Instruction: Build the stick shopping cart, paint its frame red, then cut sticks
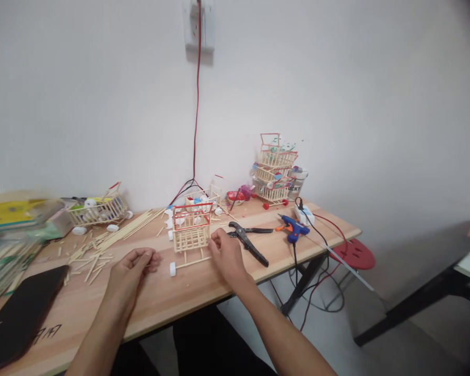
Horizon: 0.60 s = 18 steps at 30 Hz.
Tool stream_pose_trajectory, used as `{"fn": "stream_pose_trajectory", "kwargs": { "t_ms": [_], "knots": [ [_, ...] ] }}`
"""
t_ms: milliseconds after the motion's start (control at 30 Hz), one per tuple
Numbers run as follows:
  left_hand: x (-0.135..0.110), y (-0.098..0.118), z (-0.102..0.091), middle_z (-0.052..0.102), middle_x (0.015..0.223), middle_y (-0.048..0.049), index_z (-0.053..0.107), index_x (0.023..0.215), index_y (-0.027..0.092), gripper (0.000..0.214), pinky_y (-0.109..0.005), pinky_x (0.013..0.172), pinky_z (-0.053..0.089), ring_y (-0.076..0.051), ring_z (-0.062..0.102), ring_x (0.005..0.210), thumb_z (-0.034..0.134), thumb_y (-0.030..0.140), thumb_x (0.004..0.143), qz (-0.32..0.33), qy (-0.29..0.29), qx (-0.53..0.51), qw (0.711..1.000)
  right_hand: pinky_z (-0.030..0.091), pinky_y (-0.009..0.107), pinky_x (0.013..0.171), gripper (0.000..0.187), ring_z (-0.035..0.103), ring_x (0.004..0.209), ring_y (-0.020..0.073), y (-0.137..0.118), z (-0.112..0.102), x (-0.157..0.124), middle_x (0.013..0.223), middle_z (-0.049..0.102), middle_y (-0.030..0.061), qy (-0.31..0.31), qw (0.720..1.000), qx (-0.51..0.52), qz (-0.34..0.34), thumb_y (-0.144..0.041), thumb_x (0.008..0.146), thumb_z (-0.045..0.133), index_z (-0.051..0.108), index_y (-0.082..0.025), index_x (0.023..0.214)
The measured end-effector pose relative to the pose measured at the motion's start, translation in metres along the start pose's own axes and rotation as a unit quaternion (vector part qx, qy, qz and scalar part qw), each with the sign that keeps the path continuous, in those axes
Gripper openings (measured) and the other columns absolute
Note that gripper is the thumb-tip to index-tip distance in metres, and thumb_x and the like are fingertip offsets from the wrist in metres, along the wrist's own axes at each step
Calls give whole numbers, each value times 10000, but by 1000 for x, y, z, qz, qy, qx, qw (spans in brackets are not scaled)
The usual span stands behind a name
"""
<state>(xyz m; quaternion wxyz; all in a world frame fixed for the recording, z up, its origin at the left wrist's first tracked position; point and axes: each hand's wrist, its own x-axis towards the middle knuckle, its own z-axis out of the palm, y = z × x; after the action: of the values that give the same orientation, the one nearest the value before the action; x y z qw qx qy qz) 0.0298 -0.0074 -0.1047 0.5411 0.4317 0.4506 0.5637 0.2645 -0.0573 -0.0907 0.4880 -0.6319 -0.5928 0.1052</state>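
A miniature shopping cart [191,237] made of thin wooden sticks stands on the table in front of me. It has a red-topped handle, and white wheels show on its left side. My right hand [227,257] is at the cart's right side, fingertips closed on its lower right edge near the end of the axle stick; the wheel spot there is hidden by the fingers. To the left of the cart, apart from it, my left hand [135,265] hovers low over the table. Its thumb and fingers are pinched together, and anything between them is too small to make out.
Black pliers [247,243] and a blue glue gun [293,228] with its cord lie right. Loose sticks [121,232], another cart [102,211] and a black phone [25,316] are left. Stacked carts [274,172] stand at the back by the wall. A red stool [352,254] sits beyond the table's right end.
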Motion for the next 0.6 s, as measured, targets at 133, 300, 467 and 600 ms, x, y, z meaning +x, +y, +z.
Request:
{"fn": "stream_pose_trajectory", "kwargs": {
  "t_ms": [133, 300, 467, 600],
  "knots": [
    [1, 0, 0, 755, 742, -48, 707, 809, 137, 484, -188, 639, 532, -116, 649, 643, 906, 466, 515, -4, 2, 0, 1000, 470, 278, 680, 101, 702, 721, 196, -1, -8, 8, 724, 683, -11, 7, 997, 75, 9, -301, 889, 522, 524, -248, 803],
    [-1, 2, 1, 746, 715, -42, 708, 795, 141, 474, -193, 626, 529, -122, 647, 637, 907, 450, 495, -6, 8, 6, 1000, 485, 270, 652, 136, 741, 735, 204, -3, -37, 19, 705, 692, -18, 15, 989, 145, 24, -359, 862, 550, 513, -245, 797],
    [-2, 4, 0, 751, 736, -43, 712, 802, 148, 459, -193, 643, 545, -131, 658, 666, 902, 447, 511, -12, 9, 20, 1000, 475, 255, 589, 166, 762, 748, 221, 16, -98, 39, 719, 711, -1, 39, 989, 140, 20, -404, 841, 549, 519, -241, 843],
    [-1, 4, -1, 759, 749, -51, 710, 824, 154, 438, -184, 645, 550, -133, 663, 677, 886, 432, 536, -23, 3, 30, 999, 478, 260, 605, 193, 773, 747, 241, 51, -151, 62, 709, 702, 5, 72, 994, 76, 28, -422, 825, 556, 504, -236, 836]
  ]
}}
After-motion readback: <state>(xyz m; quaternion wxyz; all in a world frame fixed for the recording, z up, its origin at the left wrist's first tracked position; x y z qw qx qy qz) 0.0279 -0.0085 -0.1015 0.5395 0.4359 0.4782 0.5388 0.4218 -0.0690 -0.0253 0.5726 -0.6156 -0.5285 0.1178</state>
